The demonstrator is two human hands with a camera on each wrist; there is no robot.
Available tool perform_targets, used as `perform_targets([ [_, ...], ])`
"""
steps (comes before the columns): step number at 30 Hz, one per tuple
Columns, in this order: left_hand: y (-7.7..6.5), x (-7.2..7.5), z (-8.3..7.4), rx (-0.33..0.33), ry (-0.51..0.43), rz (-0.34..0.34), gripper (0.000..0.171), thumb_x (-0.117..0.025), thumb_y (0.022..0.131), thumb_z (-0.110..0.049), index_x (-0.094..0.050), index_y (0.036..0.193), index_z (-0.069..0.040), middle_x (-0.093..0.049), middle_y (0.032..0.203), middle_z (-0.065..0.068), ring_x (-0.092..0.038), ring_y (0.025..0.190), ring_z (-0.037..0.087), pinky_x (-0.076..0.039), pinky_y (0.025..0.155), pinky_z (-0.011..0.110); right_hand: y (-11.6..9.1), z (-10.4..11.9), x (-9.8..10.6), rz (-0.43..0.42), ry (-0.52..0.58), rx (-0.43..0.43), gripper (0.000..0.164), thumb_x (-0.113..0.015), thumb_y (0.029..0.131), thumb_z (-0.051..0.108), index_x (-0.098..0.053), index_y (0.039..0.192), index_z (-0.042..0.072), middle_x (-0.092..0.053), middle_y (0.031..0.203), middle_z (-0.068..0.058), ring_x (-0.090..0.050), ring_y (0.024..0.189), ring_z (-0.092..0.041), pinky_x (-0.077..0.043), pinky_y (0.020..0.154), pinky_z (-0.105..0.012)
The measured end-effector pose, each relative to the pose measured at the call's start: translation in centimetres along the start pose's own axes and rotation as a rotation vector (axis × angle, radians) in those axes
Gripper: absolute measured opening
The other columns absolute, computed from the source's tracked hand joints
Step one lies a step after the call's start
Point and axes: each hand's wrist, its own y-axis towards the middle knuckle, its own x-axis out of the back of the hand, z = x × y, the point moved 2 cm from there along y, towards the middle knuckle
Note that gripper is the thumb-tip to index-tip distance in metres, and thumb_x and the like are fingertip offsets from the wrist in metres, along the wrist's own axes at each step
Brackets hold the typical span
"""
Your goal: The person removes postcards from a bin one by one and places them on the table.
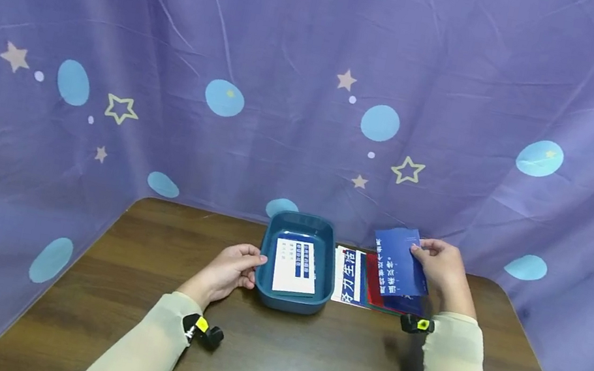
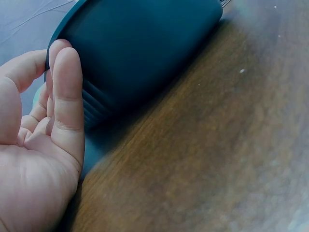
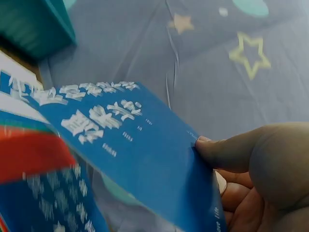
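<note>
A dark teal plastic tray (image 1: 289, 304) stands near the back of the table, with a white card (image 1: 287, 273) printed in blue lying on other cards inside it. My left hand (image 1: 229, 272) pinches the tray's left rim between thumb and fingers; the left wrist view shows the tray's outer wall (image 2: 145, 48) beside the fingers. Between thumb and fingers, my right hand (image 1: 442, 269) holds a blue card (image 1: 401, 263) with white writing by its right edge. That card is raised and tilted over a row of overlapping cards, among them a white one (image 1: 344, 273) and a red one (image 1: 374, 279).
The brown wooden table (image 1: 266, 359) reaches back to a purple curtain (image 1: 311, 35) with stars and blue ovals, which hangs close behind the tray. The row of cards lies right against the tray's right side. Small black cameras (image 1: 211, 336) are strapped to both wrists.
</note>
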Motion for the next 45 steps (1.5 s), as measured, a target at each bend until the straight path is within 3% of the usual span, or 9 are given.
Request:
perform_targets([
  [4,0.1,0.1,-0.4,-0.005,-0.003,0.001,0.011,-0.073,0.109,-0.013,-0.063,0.105,-0.012,-0.062,0.078,-0.004,-0.061,0.058,0.008,-0.059,0.055,0.02,0.4,-1.8,0.3,-0.015,0.076,-0.085,0.043,-0.072,0.113,0.026,-0.069,0.142,-0.005,-0.073,0.112,-0.014,-0.067,0.074,-0.01,-0.064,0.063,-0.03],
  [11,0.1,0.3,-0.2,0.016,0.013,-0.008,0.012,-0.076,0.109,-0.015,-0.064,0.106,-0.011,-0.063,0.079,-0.003,-0.061,0.059,0.009,-0.059,0.057,0.021,1.0,-5.0,-0.1,-0.043,0.011,-0.12,0.04,-0.072,0.112,0.024,-0.071,0.136,-0.008,-0.073,0.117,-0.024,-0.066,0.075,-0.014,-0.059,0.062,-0.028],
  [19,0.2,0.0,0.0,0.009,0.001,0.005,0.012,-0.075,0.109,-0.014,-0.064,0.105,-0.012,-0.063,0.079,-0.003,-0.061,0.059,0.008,-0.059,0.056,0.021,1.7,-7.6,-1.0,-0.032,-0.052,-0.16,0.031,-0.071,0.11,0.018,-0.074,0.124,-0.009,-0.071,0.115,-0.025,-0.067,0.085,-0.023,-0.057,0.066,-0.029],
  [24,0.2,-0.1,0.0,0.006,-0.008,0.007,0.012,-0.074,0.109,-0.013,-0.064,0.104,-0.012,-0.063,0.076,-0.003,-0.061,0.058,0.008,-0.059,0.055,0.021,1.9,-8.1,-1.2,-0.041,-0.216,-0.109,0.029,-0.073,0.108,0.021,-0.075,0.113,-0.008,-0.073,0.117,-0.027,-0.069,0.103,-0.037,-0.061,0.09,-0.047],
  [28,0.1,0.1,0.0,0.008,-0.006,0.01,0.012,-0.075,0.108,-0.015,-0.064,0.105,-0.011,-0.062,0.075,-0.003,-0.061,0.059,0.008,-0.059,0.056,0.02,1.8,-8.5,-1.7,-0.027,-0.281,-0.106,0.031,-0.074,0.107,0.025,-0.076,0.108,-0.006,-0.075,0.114,-0.027,-0.069,0.107,-0.042,-0.059,0.103,-0.061],
  [35,-0.2,0.2,0.3,0.026,0.001,-0.001,0.012,-0.074,0.109,-0.013,-0.063,0.105,-0.011,-0.06,0.075,-0.003,-0.061,0.058,0.009,-0.059,0.055,0.021,2.3,-9.9,-2.4,-0.02,-0.337,-0.119,0.033,-0.078,0.104,0.032,-0.08,0.11,-0.001,-0.079,0.118,-0.023,-0.072,0.108,-0.041,-0.061,0.103,-0.061],
  [42,0.1,-0.1,0.0,0.014,-0.011,0.009,0.012,-0.074,0.109,-0.012,-0.063,0.105,-0.011,-0.06,0.075,-0.004,-0.061,0.058,0.008,-0.059,0.054,0.02,1.8,-8.9,-2.0,-0.048,-0.323,-0.122,0.038,-0.079,0.102,0.029,-0.077,0.116,-0.006,-0.077,0.129,-0.032,-0.071,0.124,-0.053,-0.057,0.113,-0.068],
  [45,0.2,-0.1,-0.3,0.02,-0.011,0.002,0.011,-0.073,0.109,-0.011,-0.063,0.104,-0.011,-0.059,0.075,-0.003,-0.061,0.057,0.009,-0.059,0.054,0.021,1.7,-8.7,-1.8,-0.054,-0.321,-0.113,0.039,-0.08,0.102,0.03,-0.077,0.116,-0.006,-0.077,0.129,-0.032,-0.071,0.124,-0.054,-0.057,0.112,-0.068],
])
